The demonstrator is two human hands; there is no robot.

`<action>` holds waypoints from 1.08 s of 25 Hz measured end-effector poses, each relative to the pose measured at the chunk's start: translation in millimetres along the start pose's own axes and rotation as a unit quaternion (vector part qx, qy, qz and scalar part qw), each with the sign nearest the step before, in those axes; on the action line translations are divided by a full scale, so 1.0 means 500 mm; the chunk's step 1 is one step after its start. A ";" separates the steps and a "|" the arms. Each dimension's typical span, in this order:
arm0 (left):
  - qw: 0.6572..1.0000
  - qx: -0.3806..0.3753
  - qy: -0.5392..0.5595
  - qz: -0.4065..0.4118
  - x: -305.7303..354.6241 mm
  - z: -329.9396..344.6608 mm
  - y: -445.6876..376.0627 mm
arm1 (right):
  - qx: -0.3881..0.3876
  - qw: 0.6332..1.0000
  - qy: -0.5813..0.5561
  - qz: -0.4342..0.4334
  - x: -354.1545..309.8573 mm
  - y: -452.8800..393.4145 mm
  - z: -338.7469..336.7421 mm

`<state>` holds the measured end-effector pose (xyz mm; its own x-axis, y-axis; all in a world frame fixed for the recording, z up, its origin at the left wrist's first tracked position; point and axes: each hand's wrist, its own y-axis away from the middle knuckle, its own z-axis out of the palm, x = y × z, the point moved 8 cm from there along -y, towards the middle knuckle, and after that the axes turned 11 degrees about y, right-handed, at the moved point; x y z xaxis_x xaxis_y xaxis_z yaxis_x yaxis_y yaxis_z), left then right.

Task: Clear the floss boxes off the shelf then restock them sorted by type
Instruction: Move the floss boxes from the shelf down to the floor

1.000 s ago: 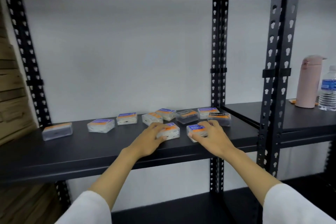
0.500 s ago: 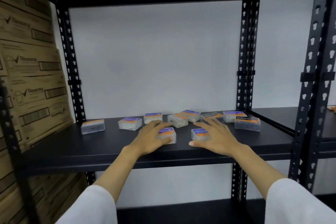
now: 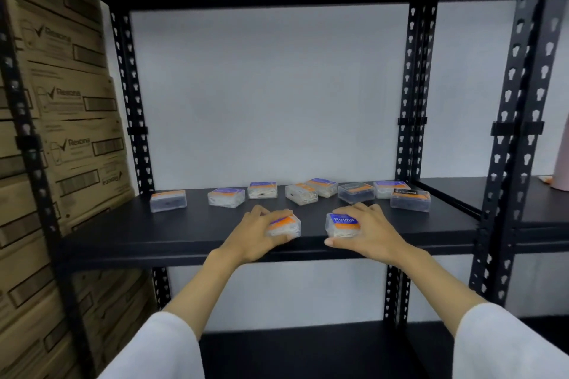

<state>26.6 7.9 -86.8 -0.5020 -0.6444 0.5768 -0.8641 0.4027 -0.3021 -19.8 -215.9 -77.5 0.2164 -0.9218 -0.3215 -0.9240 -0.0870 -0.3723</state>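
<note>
Hands [image 3: 261, 232] [image 3: 368, 229] grip two flat-lying floss boxes [image 3: 284, 225] [image 3: 342, 224] on shelf [image 3: 184, 240].

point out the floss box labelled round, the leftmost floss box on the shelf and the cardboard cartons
floss box labelled Round [image 3: 342, 222]: head view, on its blue and orange top label.
leftmost floss box [image 3: 168, 200]: head view, on its clear front face.
cardboard cartons [image 3: 72, 101]: head view, on the printed side of the stack.

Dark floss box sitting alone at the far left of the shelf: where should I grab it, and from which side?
Take the far-left floss box across its two short ends, coming from the front and above. It lies flat on the shelf, long side facing you, with bare shelf on both ends, so fingers should fit there. A guess from one view only.
</note>
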 end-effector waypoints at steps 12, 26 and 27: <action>0.996 -0.043 0.078 -0.021 -0.086 0.275 0.269 | -0.061 0.998 -0.030 0.017 0.069 0.301 0.224; 0.933 -0.215 0.153 -0.246 -0.448 0.882 0.409 | -0.258 0.948 0.001 0.187 0.422 0.517 0.802; 0.931 -0.220 0.154 -0.248 -0.459 0.910 0.413 | -0.266 0.945 0.005 0.191 0.436 0.525 0.830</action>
<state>-53.8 -57.0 -626.9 0.0483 -0.6327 0.7729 -0.8535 0.3759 0.3610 -84.4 -283.2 -606.9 -0.1653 -0.9278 -0.3345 -0.9622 0.0773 0.2610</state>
